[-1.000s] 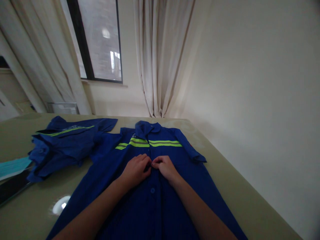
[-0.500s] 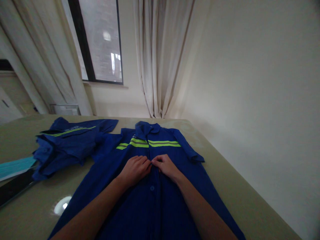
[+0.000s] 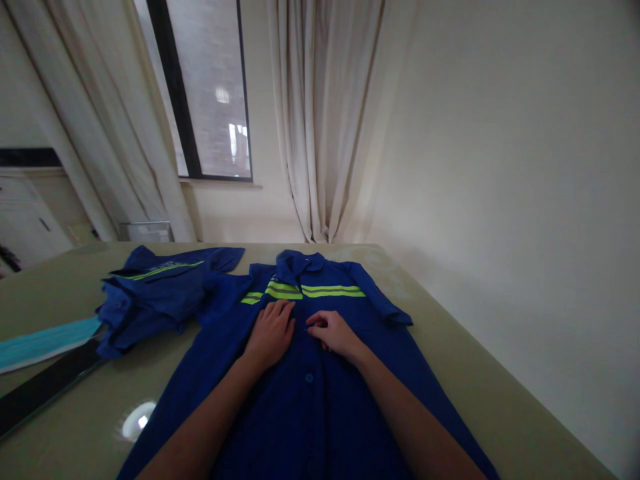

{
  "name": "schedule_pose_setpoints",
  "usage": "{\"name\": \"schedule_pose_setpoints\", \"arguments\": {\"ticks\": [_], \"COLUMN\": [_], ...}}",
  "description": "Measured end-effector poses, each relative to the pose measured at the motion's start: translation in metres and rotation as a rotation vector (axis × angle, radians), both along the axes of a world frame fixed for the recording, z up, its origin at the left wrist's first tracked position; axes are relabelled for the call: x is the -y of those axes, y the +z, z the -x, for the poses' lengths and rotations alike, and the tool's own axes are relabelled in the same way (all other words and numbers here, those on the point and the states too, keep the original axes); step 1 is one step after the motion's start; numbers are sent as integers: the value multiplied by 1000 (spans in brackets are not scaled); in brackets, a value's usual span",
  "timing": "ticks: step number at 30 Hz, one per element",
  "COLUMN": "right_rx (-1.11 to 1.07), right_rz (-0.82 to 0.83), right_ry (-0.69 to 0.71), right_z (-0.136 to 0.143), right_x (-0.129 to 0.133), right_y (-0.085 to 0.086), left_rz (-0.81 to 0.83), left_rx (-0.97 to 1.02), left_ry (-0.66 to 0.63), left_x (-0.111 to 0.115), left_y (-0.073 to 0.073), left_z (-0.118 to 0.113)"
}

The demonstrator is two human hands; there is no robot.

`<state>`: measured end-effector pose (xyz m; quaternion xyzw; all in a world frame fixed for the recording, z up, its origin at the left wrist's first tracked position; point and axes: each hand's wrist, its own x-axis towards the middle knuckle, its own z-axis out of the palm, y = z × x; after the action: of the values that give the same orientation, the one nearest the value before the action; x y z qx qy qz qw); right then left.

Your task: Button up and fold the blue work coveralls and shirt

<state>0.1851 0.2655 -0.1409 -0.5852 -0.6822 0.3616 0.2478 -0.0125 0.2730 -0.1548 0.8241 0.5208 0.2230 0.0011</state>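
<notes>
While the blue work shirt (image 3: 310, 400) lies face-up and flat on the table (image 3: 475, 393), collar (image 3: 299, 261) far from the person and hem near, its long axis runs straight away down the button line; the left hand (image 3: 271, 332) rests flat, fingers extended, just left of that line; the right hand (image 3: 334, 333) sits just right of it, fingers curled, pinching the placket edge, it seems; both equally near, a button (image 3: 309, 378) just below them.
</notes>
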Motion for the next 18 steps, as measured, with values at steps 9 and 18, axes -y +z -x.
{"name": "schedule_pose_setpoints", "arguments": {"ticks": [9,18], "right_rx": [413,250], "right_rz": [-201,-255], "right_ry": [-79,-212], "right_z": [35,13], "right_x": [-34,-38], "right_y": [17,-2], "left_rz": [46,13], "left_rx": [-123,-41], "left_ry": [-14,142], "left_x": [25,-13], "left_y": [10,17], "left_z": [-2,-24]}}
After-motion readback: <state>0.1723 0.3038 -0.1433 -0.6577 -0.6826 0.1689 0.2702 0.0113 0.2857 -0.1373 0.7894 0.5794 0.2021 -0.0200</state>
